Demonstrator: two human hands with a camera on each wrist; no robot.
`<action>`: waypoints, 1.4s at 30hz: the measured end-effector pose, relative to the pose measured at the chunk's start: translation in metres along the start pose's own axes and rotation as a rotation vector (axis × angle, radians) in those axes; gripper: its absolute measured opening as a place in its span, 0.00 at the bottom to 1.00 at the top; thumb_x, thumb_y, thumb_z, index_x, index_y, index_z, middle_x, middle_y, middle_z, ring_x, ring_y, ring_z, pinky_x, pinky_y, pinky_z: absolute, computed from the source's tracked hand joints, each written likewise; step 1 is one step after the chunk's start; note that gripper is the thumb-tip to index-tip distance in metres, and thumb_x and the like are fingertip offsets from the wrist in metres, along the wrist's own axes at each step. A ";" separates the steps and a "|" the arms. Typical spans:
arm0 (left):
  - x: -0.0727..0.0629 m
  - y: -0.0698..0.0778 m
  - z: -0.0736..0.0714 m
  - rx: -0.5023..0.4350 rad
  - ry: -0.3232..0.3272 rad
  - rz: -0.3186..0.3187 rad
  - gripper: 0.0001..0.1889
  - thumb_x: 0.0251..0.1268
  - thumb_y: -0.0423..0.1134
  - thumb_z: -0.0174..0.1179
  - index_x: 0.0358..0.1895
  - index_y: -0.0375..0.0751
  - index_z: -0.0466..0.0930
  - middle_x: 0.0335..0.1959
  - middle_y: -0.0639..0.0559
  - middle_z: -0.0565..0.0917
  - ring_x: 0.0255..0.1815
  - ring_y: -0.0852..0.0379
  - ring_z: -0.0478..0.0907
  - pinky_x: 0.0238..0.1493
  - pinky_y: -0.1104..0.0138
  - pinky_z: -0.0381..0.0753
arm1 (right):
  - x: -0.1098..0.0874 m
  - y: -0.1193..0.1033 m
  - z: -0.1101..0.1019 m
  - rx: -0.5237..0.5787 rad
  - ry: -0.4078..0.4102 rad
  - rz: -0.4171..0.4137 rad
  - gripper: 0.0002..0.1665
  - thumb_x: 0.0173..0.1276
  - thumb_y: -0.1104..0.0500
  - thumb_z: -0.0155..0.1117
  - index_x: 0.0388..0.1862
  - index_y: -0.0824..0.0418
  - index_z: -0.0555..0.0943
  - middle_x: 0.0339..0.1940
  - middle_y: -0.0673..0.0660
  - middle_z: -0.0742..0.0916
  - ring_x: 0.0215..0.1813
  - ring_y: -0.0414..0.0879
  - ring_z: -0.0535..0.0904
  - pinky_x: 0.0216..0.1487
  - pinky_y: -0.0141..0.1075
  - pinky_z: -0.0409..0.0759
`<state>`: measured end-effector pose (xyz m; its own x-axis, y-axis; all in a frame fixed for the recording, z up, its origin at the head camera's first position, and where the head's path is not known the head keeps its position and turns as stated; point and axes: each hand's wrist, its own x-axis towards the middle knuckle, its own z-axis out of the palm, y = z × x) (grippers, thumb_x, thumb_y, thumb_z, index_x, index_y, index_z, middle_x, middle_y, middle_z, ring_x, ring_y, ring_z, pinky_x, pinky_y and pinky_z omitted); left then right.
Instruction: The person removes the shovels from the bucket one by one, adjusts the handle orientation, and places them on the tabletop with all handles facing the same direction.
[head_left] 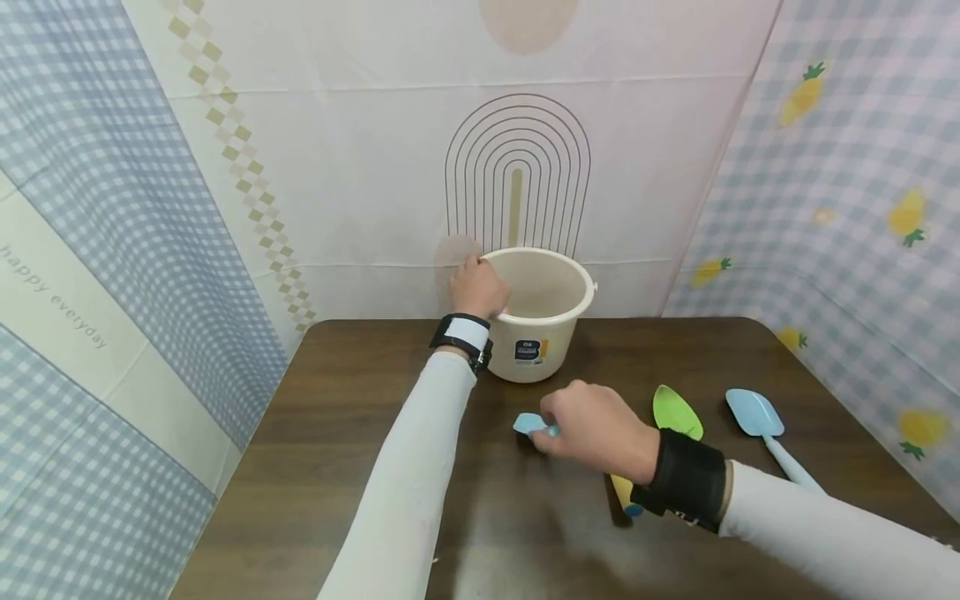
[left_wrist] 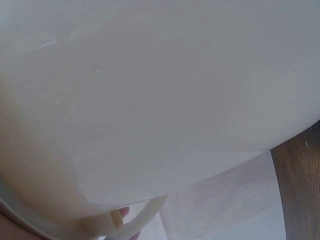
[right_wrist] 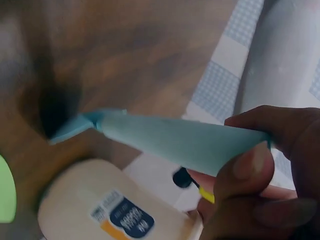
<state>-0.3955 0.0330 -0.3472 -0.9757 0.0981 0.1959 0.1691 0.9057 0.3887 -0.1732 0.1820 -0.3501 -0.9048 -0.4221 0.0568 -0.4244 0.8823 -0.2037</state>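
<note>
A cream plastic bucket [head_left: 540,354] with a label stands at the back middle of the table. My left hand [head_left: 477,287] grips the left side of its rim. In the left wrist view the bucket wall [left_wrist: 175,110] fills most of the picture, with fingertips [left_wrist: 124,211] at the lower edge by the curved handle [left_wrist: 145,217]. In front of the bucket my right hand [head_left: 596,427] holds a small light blue shovel [head_left: 529,423] above the table. Thumb and fingers pinch its handle [right_wrist: 170,142], and the blade [right_wrist: 72,129] points away from the hand.
To the right lie a green shovel head [head_left: 675,412] and a larger light blue shovel [head_left: 756,413]. A yellow handle with a blue end [head_left: 624,493] lies partly under my right forearm. The brown table [head_left: 337,467] ends at a patterned cloth backdrop [head_left: 360,200].
</note>
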 end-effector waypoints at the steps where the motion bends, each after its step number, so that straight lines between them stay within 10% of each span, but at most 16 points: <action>1: 0.000 0.000 0.001 0.001 -0.002 0.000 0.29 0.70 0.47 0.54 0.68 0.31 0.75 0.66 0.42 0.74 0.65 0.45 0.74 0.71 0.51 0.71 | -0.001 -0.001 0.004 -0.005 -0.010 0.002 0.15 0.64 0.48 0.75 0.24 0.54 0.82 0.12 0.43 0.72 0.19 0.37 0.69 0.22 0.32 0.66; 13: 0.001 0.000 0.000 -0.018 0.011 -0.006 0.30 0.69 0.47 0.57 0.69 0.31 0.74 0.64 0.43 0.75 0.64 0.45 0.74 0.69 0.51 0.73 | -0.008 -0.010 0.052 0.012 -0.089 -0.013 0.17 0.61 0.48 0.77 0.31 0.58 0.81 0.17 0.47 0.76 0.19 0.39 0.71 0.21 0.34 0.70; 42: 0.003 0.000 0.000 -0.017 0.006 0.004 0.30 0.67 0.44 0.58 0.69 0.30 0.73 0.66 0.40 0.75 0.66 0.44 0.73 0.71 0.50 0.71 | -0.012 -0.007 0.082 0.173 -0.293 0.026 0.17 0.64 0.53 0.76 0.44 0.61 0.81 0.19 0.50 0.77 0.19 0.39 0.73 0.22 0.31 0.71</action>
<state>-0.3987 0.0335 -0.3468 -0.9742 0.0987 0.2029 0.1750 0.8982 0.4032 -0.1561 0.1641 -0.4293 -0.8557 -0.4639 -0.2292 -0.3662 0.8559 -0.3652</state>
